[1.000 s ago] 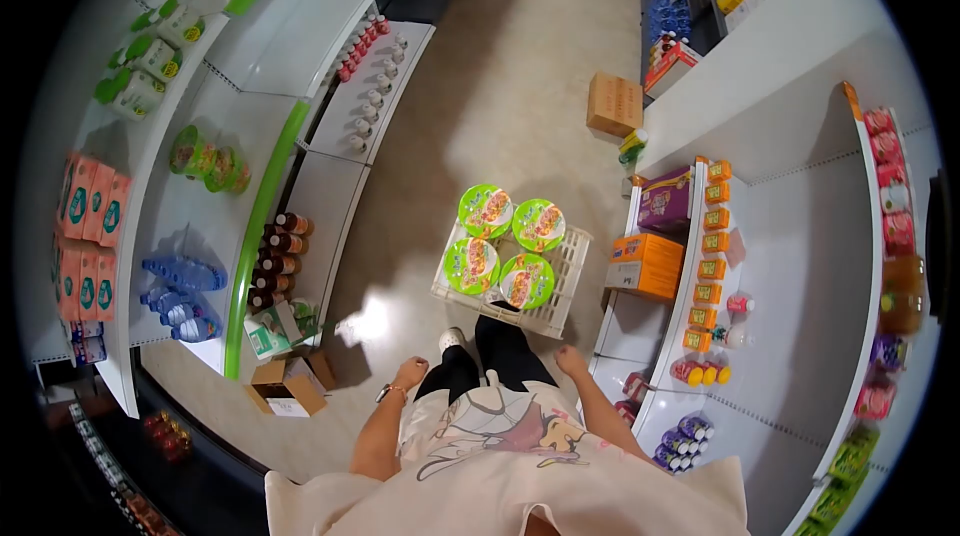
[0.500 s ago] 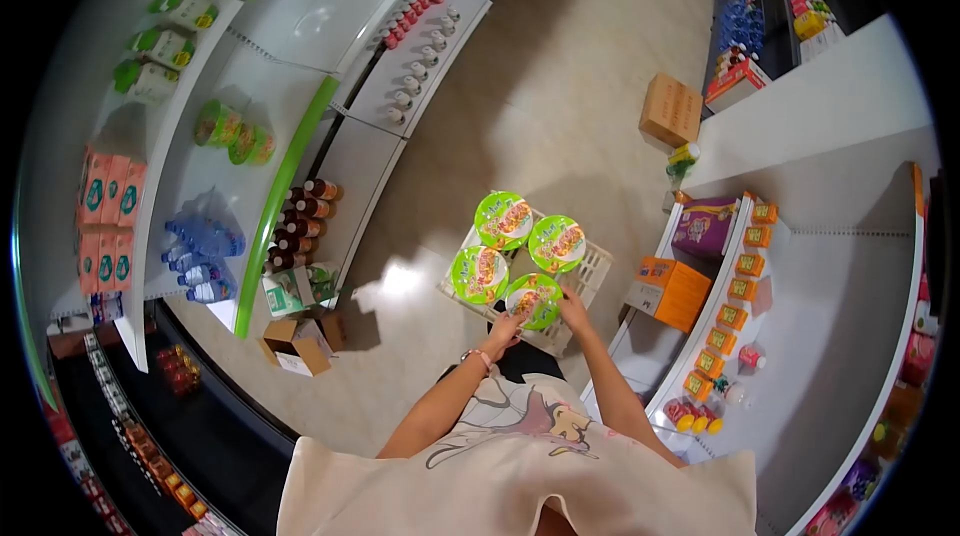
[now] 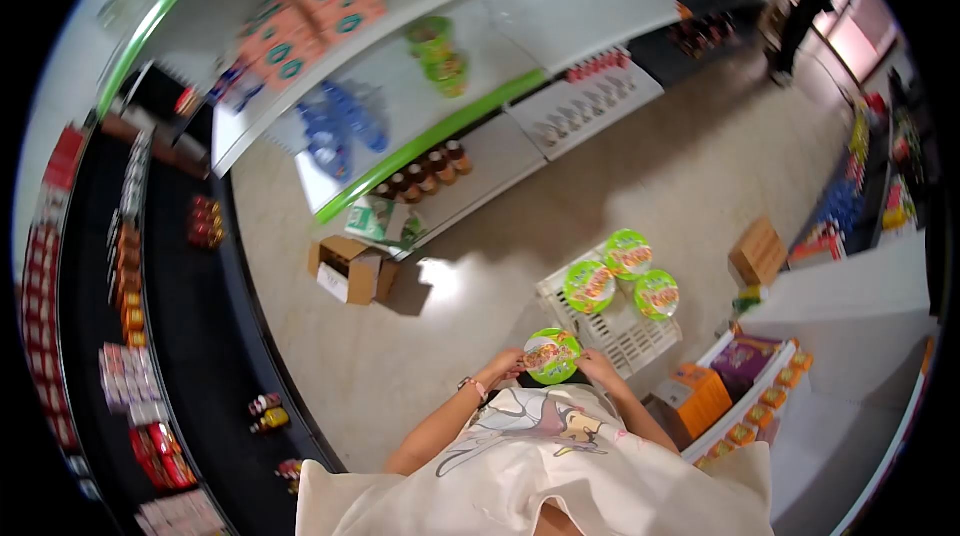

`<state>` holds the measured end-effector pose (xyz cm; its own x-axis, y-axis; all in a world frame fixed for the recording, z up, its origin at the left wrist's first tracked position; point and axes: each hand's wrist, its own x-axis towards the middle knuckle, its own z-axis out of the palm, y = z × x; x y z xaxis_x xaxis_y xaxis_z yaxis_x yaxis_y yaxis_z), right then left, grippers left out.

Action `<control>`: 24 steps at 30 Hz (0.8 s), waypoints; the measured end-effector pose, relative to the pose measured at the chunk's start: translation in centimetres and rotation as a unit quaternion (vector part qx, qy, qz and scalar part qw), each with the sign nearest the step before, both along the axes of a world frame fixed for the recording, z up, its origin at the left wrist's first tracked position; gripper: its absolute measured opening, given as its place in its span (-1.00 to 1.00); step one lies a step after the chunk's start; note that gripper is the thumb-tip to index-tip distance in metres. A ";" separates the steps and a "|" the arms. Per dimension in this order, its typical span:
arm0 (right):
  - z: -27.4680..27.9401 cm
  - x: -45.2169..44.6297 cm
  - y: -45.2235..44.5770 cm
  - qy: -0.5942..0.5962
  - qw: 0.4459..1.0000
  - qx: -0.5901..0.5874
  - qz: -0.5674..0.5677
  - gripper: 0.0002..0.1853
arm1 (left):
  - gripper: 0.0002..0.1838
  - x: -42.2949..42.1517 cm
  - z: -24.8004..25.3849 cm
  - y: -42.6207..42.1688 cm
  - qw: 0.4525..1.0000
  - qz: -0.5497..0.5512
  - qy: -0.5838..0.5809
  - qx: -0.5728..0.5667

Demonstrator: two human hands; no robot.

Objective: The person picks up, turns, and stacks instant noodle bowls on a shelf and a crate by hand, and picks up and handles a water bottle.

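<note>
Close to my body, a green-lidded instant noodle cup (image 3: 552, 356) is held between both hands. My left hand (image 3: 507, 365), with a band at the wrist, is closed on its left edge. On its right edge, my right hand (image 3: 596, 366) grips it too. Just beyond is a cream plastic basket (image 3: 637, 349) with slotted sides. Three more green-lidded noodle cups (image 3: 590, 286) sit together in the basket's far part. The cup in my hands is outside the basket, at its near left side.
White shelving (image 3: 490, 151) with green edges runs along the far side, carrying drinks and packs. An open cardboard box (image 3: 350, 271) stands on the floor at its end. Dark shelves (image 3: 190, 336) are on the left. To the right are an orange box (image 3: 695, 401) and a carton (image 3: 758, 251). Far off stands a person (image 3: 805, 6).
Both hands have lifted one noodle cup out of the basket and drawn it toward my body. The other three stay in the basket. My view has swung to the left.
</note>
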<state>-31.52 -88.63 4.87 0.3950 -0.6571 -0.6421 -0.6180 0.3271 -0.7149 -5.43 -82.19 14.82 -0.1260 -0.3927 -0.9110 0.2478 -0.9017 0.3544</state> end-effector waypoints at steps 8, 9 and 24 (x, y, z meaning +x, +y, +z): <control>17.7 20.8 5.2 -0.120 0.978 -0.002 0.170 -0.48 | -0.76 11.7 9.7 20.2 0.948 0.250 -0.015 -0.195; 21.7 23.3 7.0 -0.158 0.973 0.073 0.150 -0.50 | -0.74 12.6 11.5 23.4 0.934 0.284 -0.015 -0.218; 45.0 41.5 40.6 -0.486 0.660 0.153 0.553 -0.25 | -0.54 7.7 31.0 60.3 0.468 0.565 -0.528 -0.427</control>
